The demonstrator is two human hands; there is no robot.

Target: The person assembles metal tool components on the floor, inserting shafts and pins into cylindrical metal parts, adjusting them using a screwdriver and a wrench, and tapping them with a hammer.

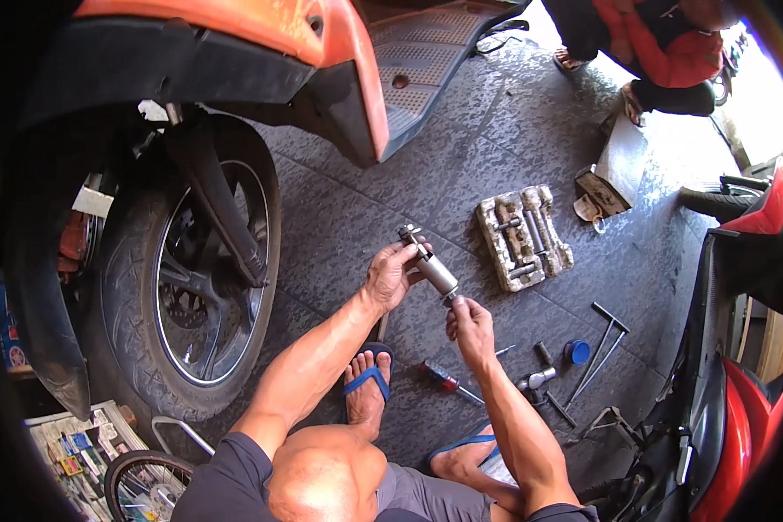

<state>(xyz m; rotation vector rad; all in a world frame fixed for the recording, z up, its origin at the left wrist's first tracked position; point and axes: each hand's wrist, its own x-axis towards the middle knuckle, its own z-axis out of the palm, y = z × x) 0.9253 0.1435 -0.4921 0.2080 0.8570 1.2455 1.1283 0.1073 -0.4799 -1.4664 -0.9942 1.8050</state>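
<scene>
A silver metal cylinder (438,274) with a smaller bolt-like fitting at its upper end is held up between my hands, tilted down to the right. My left hand (391,277) is closed around its upper end, thumb on top. At the lower end, the fingers of my right hand (470,326) pinch a thin rod or shaft coming out of it. Just beyond lies a worn foam tray (487,228) with several metal tool pieces set in it. Below my right hand, on the dark floor, are a screwdriver (438,376), a metal ratchet-like tool (539,377) and a short metal socket (544,352).
An orange scooter's front wheel (126,296) stands at my left. T-handled wrenches (602,346) and a blue-lidded tub (577,352) lie at the right, near a red motorbike (744,418). Farther off are an open box (602,191) and a crouching person (670,65).
</scene>
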